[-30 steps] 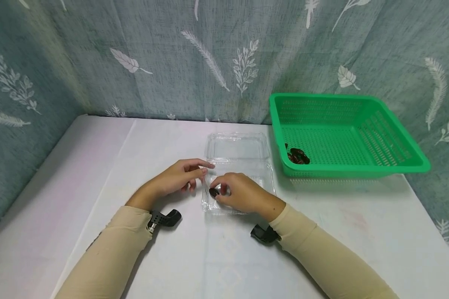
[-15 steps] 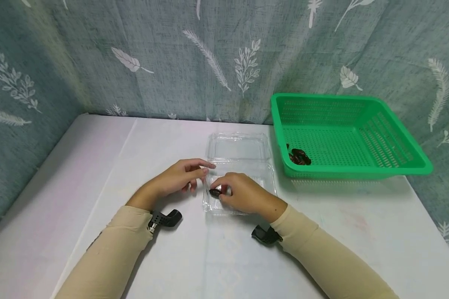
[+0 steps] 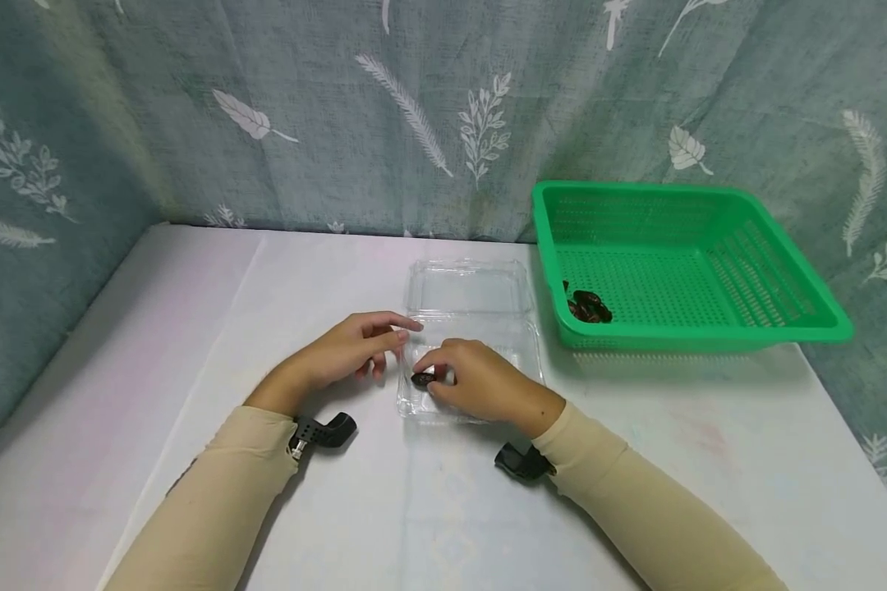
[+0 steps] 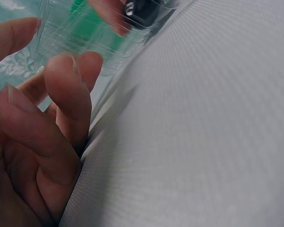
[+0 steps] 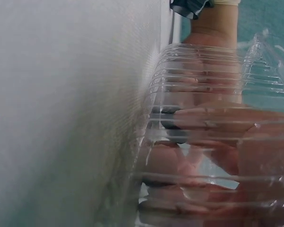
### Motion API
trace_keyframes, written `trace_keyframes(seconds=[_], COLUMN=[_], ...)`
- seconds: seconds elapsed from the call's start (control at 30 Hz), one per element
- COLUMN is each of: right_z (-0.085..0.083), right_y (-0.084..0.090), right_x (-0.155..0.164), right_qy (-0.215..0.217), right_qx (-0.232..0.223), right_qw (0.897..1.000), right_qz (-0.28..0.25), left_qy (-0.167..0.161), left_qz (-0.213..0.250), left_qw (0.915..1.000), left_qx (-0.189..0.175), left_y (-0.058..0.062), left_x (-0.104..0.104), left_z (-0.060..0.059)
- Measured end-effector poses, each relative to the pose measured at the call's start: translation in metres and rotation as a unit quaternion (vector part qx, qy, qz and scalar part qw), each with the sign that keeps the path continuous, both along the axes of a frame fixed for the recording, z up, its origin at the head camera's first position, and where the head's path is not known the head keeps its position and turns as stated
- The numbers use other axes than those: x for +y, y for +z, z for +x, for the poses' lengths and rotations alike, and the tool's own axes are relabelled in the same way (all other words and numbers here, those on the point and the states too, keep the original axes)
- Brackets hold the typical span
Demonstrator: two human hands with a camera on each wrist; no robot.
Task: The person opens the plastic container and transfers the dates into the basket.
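A clear plastic clamshell box (image 3: 480,328) lies on the table with its lid (image 3: 469,287) folded back. Over the box's tray, my right hand (image 3: 480,379) pinches a glossy dark brown date (image 3: 423,379) between thumb and fingertips, close to the bottom near the left side. The right wrist view looks through the ribbed clear wall (image 5: 203,90) at those fingers. My left hand (image 3: 355,349) rests at the box's left rim. Its index finger reaches straight to the edge and the other fingers are relaxed; in the left wrist view the index fingertip (image 4: 31,28) meets the clear wall.
A green perforated basket (image 3: 695,334) stands at the back right, with several dates (image 3: 590,307) in its near left corner. White cloth (image 3: 325,517) covers the table. A leaf-patterned curtain (image 3: 303,123) hangs behind it.
The date has turned slightly in my right fingertips, lying more level now. Both hands have stayed nearly in place.
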State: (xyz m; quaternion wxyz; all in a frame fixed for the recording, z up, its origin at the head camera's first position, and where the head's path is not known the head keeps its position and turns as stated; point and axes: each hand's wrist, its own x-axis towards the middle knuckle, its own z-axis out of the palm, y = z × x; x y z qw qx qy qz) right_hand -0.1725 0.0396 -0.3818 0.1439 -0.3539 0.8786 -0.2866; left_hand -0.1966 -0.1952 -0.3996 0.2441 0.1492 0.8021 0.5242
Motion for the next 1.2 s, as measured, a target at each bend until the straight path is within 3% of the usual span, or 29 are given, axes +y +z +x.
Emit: trace_keyframes(seconds=[0.27,0.63,0.8,1.2], right_z=[0.001,0.011,0.015,0.006], right_y=[0.011,0.043,0.056,0.076], right_x=[0.005,0.019,0.028,0.057], right_qy=[-0.018,-0.040,-0.048,-0.095], right_qx=[0.023,0.026,0.048,0.086], right_qw=[1.000,0.997,0.993,0.979], right_qz=[-0.001,-0.059,-0.097,-0.157], left_qy=[-0.001,0.003,0.004,0.009], left_qz=[-0.001,0.001,0.001,0.002], left_qw=[1.0000,1.0000,1.0000,0.9999], left_qx=[-0.003,-0.005,-0.004,-0.010], left_y=[0.000,-0.002,-0.002,-0.001], left_x=[-0.002,0.000,0.001,0.003], left_z=[0.001,-0.001,0.000,0.000])
